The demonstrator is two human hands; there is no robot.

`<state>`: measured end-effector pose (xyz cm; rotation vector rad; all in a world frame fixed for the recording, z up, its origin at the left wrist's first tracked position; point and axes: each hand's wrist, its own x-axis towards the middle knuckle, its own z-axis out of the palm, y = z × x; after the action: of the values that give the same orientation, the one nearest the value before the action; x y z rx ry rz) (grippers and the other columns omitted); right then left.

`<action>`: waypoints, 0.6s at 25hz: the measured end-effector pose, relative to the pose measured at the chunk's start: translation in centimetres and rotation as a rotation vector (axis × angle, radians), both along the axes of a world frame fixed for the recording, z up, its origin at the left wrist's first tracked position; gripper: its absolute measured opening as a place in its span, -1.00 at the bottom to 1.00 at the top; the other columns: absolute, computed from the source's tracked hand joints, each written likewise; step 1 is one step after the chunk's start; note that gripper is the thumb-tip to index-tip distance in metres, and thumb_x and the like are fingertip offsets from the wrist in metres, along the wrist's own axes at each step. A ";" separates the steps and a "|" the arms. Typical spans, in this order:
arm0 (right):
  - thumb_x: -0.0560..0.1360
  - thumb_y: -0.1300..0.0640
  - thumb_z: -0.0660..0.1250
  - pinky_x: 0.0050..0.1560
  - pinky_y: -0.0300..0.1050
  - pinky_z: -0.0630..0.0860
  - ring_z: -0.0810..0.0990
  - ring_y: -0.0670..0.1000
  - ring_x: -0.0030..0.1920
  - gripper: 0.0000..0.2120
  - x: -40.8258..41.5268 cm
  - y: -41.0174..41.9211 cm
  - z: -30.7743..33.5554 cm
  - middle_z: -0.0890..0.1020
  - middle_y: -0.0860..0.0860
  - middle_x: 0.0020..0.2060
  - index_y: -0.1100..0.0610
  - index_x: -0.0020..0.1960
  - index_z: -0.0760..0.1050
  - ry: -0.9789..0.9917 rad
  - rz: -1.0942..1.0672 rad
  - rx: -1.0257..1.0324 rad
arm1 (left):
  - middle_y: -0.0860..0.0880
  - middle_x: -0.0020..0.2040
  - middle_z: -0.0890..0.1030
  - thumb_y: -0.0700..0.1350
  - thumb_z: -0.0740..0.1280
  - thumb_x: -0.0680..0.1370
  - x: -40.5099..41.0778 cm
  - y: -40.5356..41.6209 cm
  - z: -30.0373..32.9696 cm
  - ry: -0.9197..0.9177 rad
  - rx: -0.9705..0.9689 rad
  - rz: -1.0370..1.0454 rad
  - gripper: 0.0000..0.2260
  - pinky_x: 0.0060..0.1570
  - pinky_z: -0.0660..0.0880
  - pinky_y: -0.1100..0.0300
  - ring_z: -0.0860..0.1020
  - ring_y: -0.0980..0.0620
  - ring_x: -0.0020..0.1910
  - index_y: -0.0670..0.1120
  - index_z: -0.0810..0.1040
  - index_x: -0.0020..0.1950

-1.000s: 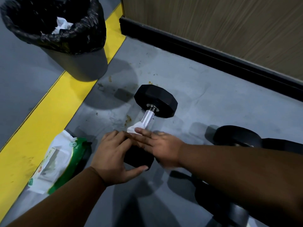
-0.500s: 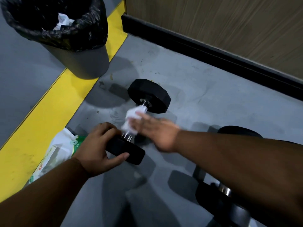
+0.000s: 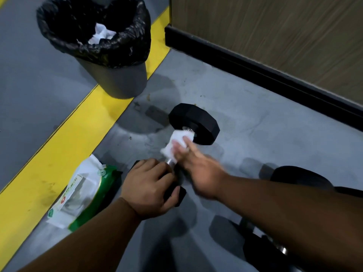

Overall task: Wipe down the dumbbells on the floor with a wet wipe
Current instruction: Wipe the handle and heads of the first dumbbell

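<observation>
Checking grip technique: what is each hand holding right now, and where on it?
The left hand grips the dumbbell by its near head; the right hand presses the wet wipe flat on the handle.

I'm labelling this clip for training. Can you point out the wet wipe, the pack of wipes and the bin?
wet wipe (image 3: 177, 141): head view, on its white middle, over the handle.
pack of wipes (image 3: 78, 195): head view, on its white top face.
bin (image 3: 117, 81): head view, on its grey outer wall.

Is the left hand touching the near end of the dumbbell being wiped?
Touching. The head view shows the left hand resting on the dumbbell's near black weight, fingers curled over its top and thumb against its side, with no gap visible.
</observation>
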<state>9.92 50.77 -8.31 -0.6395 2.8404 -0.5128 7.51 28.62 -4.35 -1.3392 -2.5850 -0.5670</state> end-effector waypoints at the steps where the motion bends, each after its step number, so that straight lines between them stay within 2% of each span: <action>1: 0.38 0.33 0.41 0.14 0.05 0.63 -0.01 0.12 0.70 -0.02 1.1 -0.6 -0.8 -0.10 -0.04 0.71 0.09 0.70 0.03 0.005 0.126 -0.065 | -0.09 -0.17 0.59 0.07 0.32 0.55 0.0 0.0 0.1 -0.007 0.005 -0.008 -0.75 -0.23 0.42 0.01 0.46 -0.17 -0.28 -0.07 0.66 -0.13; 3: 0.41 0.31 0.39 0.16 0.04 0.59 0.07 0.11 0.69 -0.06 0.7 0.4 -1.7 -0.02 -0.02 0.71 0.03 0.68 0.05 0.074 0.284 -0.045 | -0.10 -0.16 0.60 0.07 0.31 0.55 -0.2 -0.1 0.0 -0.010 0.020 -0.005 -0.76 -0.23 0.43 0.01 0.47 -0.17 -0.28 -0.07 0.66 -0.12; 4: 0.42 0.32 0.35 0.21 0.04 0.58 0.04 0.05 0.70 -0.01 -0.6 1.4 -1.1 -0.09 -0.07 0.71 -0.05 0.70 -0.04 0.057 0.259 0.002 | -0.10 -0.16 0.60 0.07 0.32 0.55 -0.3 -0.1 -0.1 -0.009 0.020 0.003 -0.76 -0.23 0.44 0.00 0.47 -0.18 -0.28 -0.07 0.66 -0.13; 6: 0.42 0.35 0.28 0.31 0.01 0.56 -0.14 -0.10 0.69 0.06 -2.2 2.4 0.2 -0.26 -0.22 0.68 -0.15 0.70 -0.21 -0.040 -0.015 0.044 | -0.09 -0.18 0.59 0.07 0.33 0.54 -0.4 -0.1 -0.2 -0.018 0.011 0.009 -0.75 -0.23 0.44 0.00 0.47 -0.18 -0.28 -0.08 0.65 -0.16; 7: 0.42 0.36 0.28 0.30 0.00 0.57 -0.21 -0.11 0.68 0.06 -2.1 2.2 0.5 -0.29 -0.23 0.67 -0.13 0.71 -0.22 -0.033 -0.086 0.045 | -0.09 -0.18 0.58 0.07 0.34 0.53 -0.3 -0.1 -0.3 -0.016 0.016 0.006 -0.75 -0.23 0.43 0.00 0.46 -0.17 -0.28 -0.09 0.65 -0.17; 8: 0.40 0.35 0.31 0.25 0.01 0.60 -0.19 -0.05 0.69 0.06 -1.3 1.4 0.4 -0.24 -0.16 0.69 -0.06 0.72 -0.18 -0.002 -0.098 0.017 | -0.09 -0.19 0.58 0.07 0.33 0.53 -0.3 -0.2 -0.4 -0.010 0.022 0.003 -0.74 -0.23 0.43 0.01 0.46 -0.17 -0.29 -0.09 0.65 -0.17; 9: 0.37 0.35 0.36 0.17 0.03 0.63 -0.09 0.06 0.71 0.06 -0.2 0.3 0.0 -0.13 -0.03 0.72 0.01 0.72 -0.10 -0.013 -0.024 -0.020 | -0.10 -0.19 0.58 0.07 0.32 0.54 -0.2 -0.2 -0.4 -0.007 0.028 0.001 -0.74 -0.24 0.43 0.01 0.45 -0.17 -0.29 -0.09 0.65 -0.16; 10: 0.35 0.34 0.42 0.13 0.05 0.64 0.04 0.14 0.69 0.04 0.9 -0.3 -0.4 -0.01 0.06 0.71 0.07 0.70 -0.01 -0.008 0.100 -0.087 | -0.10 -0.19 0.58 0.06 0.30 0.54 -0.2 -0.2 -0.2 -0.004 0.034 -0.002 -0.74 -0.24 0.42 0.01 0.45 -0.17 -0.30 -0.09 0.66 -0.15; 11: 0.35 0.34 0.44 0.14 0.07 0.63 0.13 0.16 0.68 0.01 1.2 -0.2 -1.1 0.05 0.07 0.70 0.08 0.69 0.04 0.047 0.216 -0.102 | -0.11 -0.19 0.59 0.06 0.30 0.54 -0.2 -0.2 -0.2 0.001 0.038 -0.003 -0.74 -0.24 0.42 0.02 0.45 -0.17 -0.30 -0.08 0.67 -0.14; 12: 0.38 0.34 0.42 0.17 0.08 0.62 0.15 0.13 0.67 -0.01 0.6 0.5 -1.2 0.02 0.00 0.70 0.03 0.69 0.04 0.078 0.279 -0.084 | -0.11 -0.19 0.58 0.06 0.30 0.54 -0.3 -0.1 -0.2 0.009 0.038 -0.003 -0.74 -0.24 0.42 0.03 0.45 -0.16 -0.30 -0.08 0.67 -0.14; 13: 0.39 0.35 0.38 0.22 0.08 0.60 0.11 0.05 0.68 0.01 -0.6 1.3 -0.8 -0.09 -0.10 0.70 -0.07 0.70 -0.02 0.055 0.255 -0.046 | -0.11 -0.19 0.58 0.06 0.31 0.53 -0.3 -0.1 -0.3 0.012 0.030 0.002 -0.75 -0.24 0.42 0.03 0.45 -0.17 -0.30 -0.09 0.66 -0.15; 15: 0.41 0.36 0.28 0.33 0.06 0.55 -0.13 -0.11 0.69 0.06 -2.0 2.2 0.4 -0.30 -0.24 0.66 -0.18 0.69 -0.19 -0.056 -0.028 0.025 | -0.11 -0.20 0.57 0.06 0.33 0.52 -0.4 -0.3 -0.4 -0.006 0.018 0.008 -0.75 -0.24 0.43 0.02 0.45 -0.17 -0.30 -0.09 0.65 -0.16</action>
<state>7.88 52.98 -7.87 -0.5729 2.8024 -0.4912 7.07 28.35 -4.72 -1.3226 -2.5828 -0.5919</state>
